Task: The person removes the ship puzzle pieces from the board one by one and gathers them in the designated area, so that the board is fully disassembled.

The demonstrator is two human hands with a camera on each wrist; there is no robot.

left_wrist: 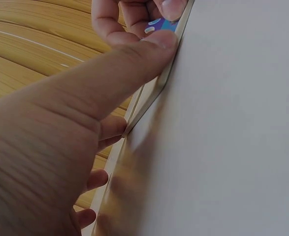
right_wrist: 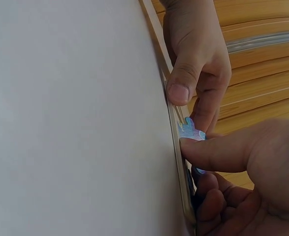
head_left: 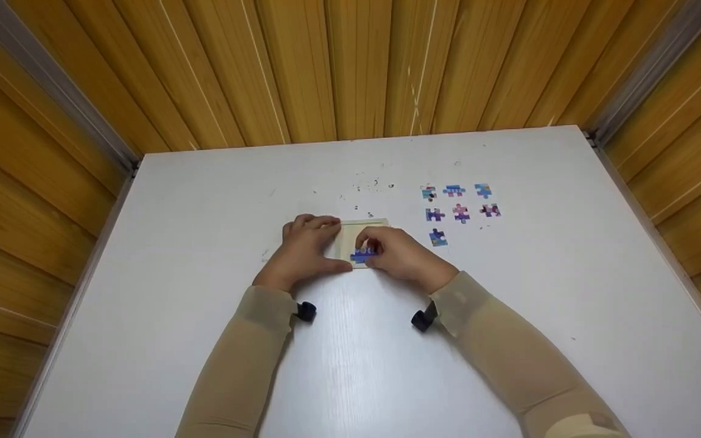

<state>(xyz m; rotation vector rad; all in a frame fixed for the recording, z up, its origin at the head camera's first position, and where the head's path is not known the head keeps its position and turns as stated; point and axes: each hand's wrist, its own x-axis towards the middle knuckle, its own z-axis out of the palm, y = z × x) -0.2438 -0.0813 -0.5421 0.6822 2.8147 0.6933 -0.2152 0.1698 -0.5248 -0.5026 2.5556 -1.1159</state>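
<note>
A small pale wooden puzzle tray lies flat on the white table. My left hand grips its left side, thumb at the near edge and fingertips toward the far edge. In the left wrist view the left thumb rests on the tray's rim. Over the tray's near part, my right hand pinches a blue and purple jigsaw piece. The right wrist view shows this piece tilted at the rim, with the right thumb against it. The right fingers partly hide the piece and the tray's right side.
Several loose jigsaw pieces lie in rows right of the tray, among them a pink one and a blue and yellow one. Small dark specks dot the table beyond the tray. Wood-patterned walls stand behind and at the sides.
</note>
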